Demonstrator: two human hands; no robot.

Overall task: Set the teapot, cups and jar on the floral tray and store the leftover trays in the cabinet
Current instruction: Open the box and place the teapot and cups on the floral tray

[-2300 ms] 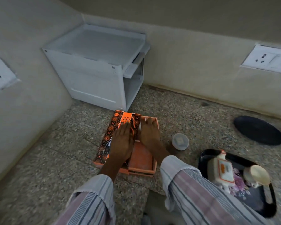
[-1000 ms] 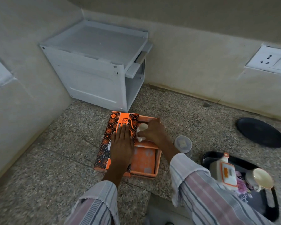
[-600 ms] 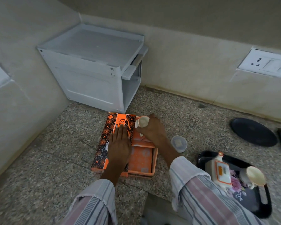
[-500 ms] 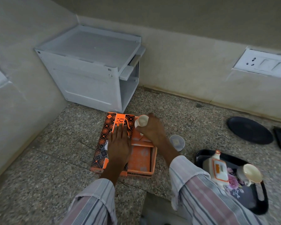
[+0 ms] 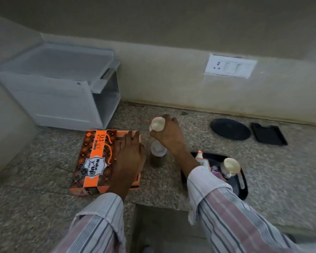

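**Right hand held a cup above the counter, left hand flat on the box**

Head view: the right hand [image 5: 169,133] gripped a small cream ceramic cup [image 5: 157,124], fingers curled round its body, the cup tipped so its open mouth faced the camera. It was held in the air over the speckled grey stone counter [image 5: 35,179], between the box and the floral tray. Just below that hand stood a small clear plastic jar with a pale lid [image 5: 158,149], on the counter beside the box's right edge.

The left hand [image 5: 130,157] lay flat, fingers straight and together, pressing on the open orange cardboard box with a dark patterned lid [image 5: 93,161]. Nothing was pinched in it.

The black floral tray with a handle slot [image 5: 242,183] sat on the counter to the right, partly hidden by the striped sleeve [image 5: 226,212]. On it stood a white square teapot with orange trim [image 5: 201,158], mostly covered by the forearm, and a second cream cup [image 5: 230,166] lying tilted.

Well apart, near the wall, lay a round black tray [image 5: 230,129] and just beside it a rectangular black tray [image 5: 268,133]. A white plastic cabinet with an open front [image 5: 62,88] stood at the far left corner. A white wall socket plate [image 5: 230,66] was on the wall behind.
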